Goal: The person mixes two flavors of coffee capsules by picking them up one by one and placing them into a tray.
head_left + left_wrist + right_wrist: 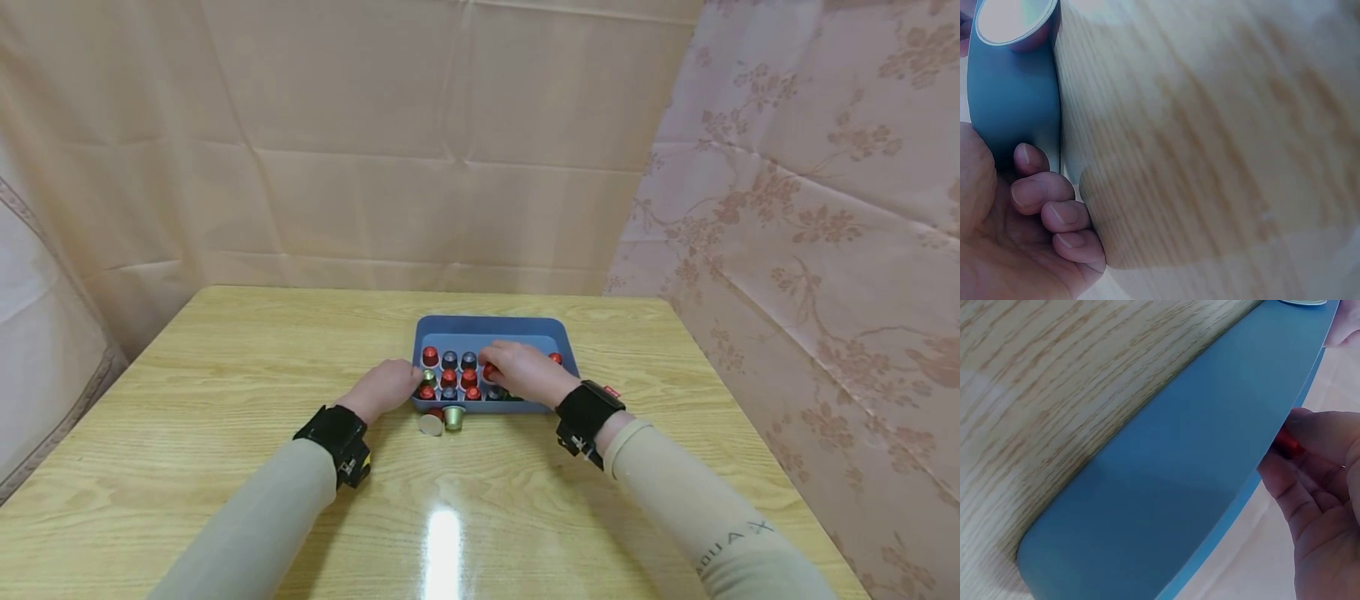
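A blue tray (491,326) holds coffee capsules in rows: red ones (430,356), dark blue-grey ones (468,360) and a green one (428,377). My right hand (527,373) reaches over the tray and pinches a red capsule (1287,445) between thumb and fingers, partly hidden by the rim in the right wrist view. With curled fingers, my left hand (386,387) grips the tray's left end, as the left wrist view shows its fingertips (1032,192) against the blue side wall (1013,103). Some capsules lie hidden under my right hand.
Just outside the tray's front wall are a green-gold capsule (453,419) and a red capsule (431,423) with its pale lid facing me. The wooden table (247,375) extends around the tray. Beige cloth (420,150) hangs behind, and flowered cloth (810,250) at the right.
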A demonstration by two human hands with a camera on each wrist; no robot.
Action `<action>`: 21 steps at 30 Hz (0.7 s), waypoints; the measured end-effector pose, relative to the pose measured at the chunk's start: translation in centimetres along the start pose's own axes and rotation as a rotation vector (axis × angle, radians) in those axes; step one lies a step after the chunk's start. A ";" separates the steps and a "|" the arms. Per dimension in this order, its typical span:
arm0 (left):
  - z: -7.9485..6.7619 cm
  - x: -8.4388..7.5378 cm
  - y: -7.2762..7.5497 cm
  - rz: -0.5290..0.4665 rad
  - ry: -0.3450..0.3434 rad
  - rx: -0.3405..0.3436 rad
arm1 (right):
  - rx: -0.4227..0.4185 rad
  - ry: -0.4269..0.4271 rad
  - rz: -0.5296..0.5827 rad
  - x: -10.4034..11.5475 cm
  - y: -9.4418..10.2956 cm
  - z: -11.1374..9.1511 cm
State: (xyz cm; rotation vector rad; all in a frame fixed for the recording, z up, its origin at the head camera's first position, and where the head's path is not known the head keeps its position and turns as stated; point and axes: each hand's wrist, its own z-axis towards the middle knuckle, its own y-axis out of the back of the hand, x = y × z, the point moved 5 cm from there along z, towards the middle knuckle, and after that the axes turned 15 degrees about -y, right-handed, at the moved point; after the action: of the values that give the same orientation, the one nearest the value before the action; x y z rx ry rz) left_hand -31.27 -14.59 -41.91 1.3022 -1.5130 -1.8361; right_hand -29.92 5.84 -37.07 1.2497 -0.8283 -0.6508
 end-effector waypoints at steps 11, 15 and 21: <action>0.0 -0.2 -0.1 0.059 -0.053 0.024 | 0.043 -0.014 0.002 -0.2 -0.3 0.0; 0.1 -0.4 -0.2 0.105 -0.095 0.037 | 0.036 -0.013 0.007 -0.3 -0.2 -0.1; 0.1 -0.3 -0.2 0.151 -0.127 0.047 | 0.007 0.008 0.014 0.0 0.1 -0.3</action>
State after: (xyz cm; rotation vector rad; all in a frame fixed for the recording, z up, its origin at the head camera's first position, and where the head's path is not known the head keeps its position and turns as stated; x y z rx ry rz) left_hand -31.18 -14.20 -41.94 1.0771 -1.6807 -1.8256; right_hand -29.72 6.03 -37.03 1.2512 -0.8333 -0.6317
